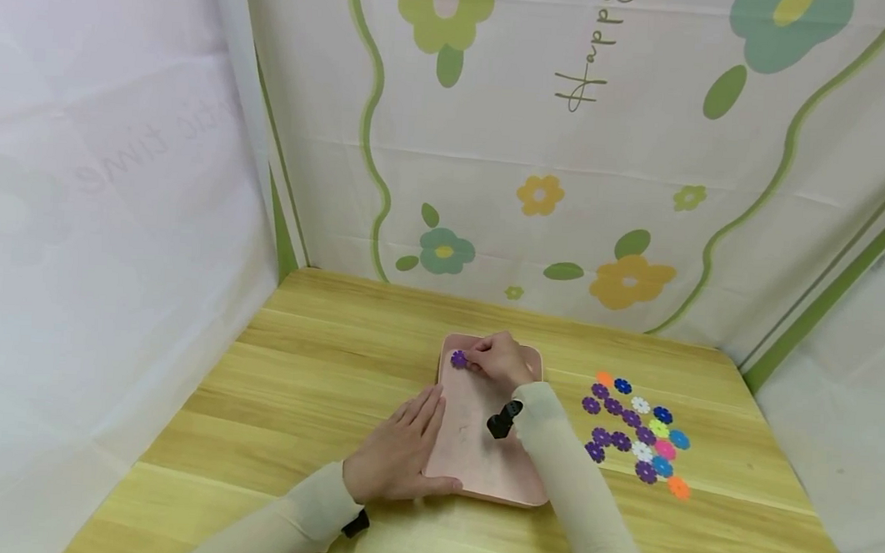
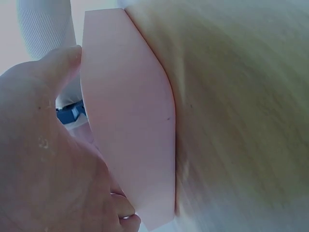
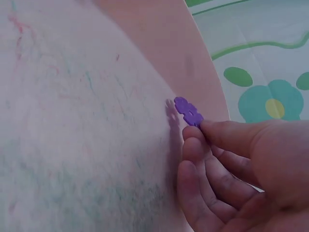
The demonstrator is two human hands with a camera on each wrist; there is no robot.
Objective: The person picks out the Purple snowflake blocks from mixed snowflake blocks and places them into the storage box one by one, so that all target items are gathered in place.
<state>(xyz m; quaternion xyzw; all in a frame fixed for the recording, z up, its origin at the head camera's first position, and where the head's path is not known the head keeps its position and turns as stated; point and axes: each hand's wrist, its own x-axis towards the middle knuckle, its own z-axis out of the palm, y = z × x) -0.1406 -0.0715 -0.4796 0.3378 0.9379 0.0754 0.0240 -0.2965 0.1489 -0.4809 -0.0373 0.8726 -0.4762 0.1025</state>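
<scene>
One pale cloth wall [image 1: 104,275] fills the left of the frame, bearing faint reversed lettering. Right of it, the wooden table [image 1: 272,384] spreads across the lower part of the picture. The left hand [image 1: 396,454] lies at bottom centre, its fingers extended against the left rim of a pink tray [image 1: 466,461] and its thumb at the near edge; a black device [image 1: 356,524] sits at that wrist. In the left wrist view, the thumb touches the rim at upper left. The tray stands just right of the frame's middle, and a purple notched disc [image 1: 458,359] is held over its upper left corner. The right hand [image 1: 501,361] pinches this disc between thumb and fingertips; the right wrist view shows it tilted, a shadow beside it on the marked tray floor. Whether it touches the tray, I cannot tell. Behind, a flowered backdrop [image 1: 486,153] covers the upper middle. Farther right, loose discs [image 1: 632,418] lie scattered on the wood: many purple, others orange, blue, white, with one yellow-green [image 1: 658,427] and one pink [image 1: 664,449]. Another cloth wall [image 1: 864,399] closes the right edge.
</scene>
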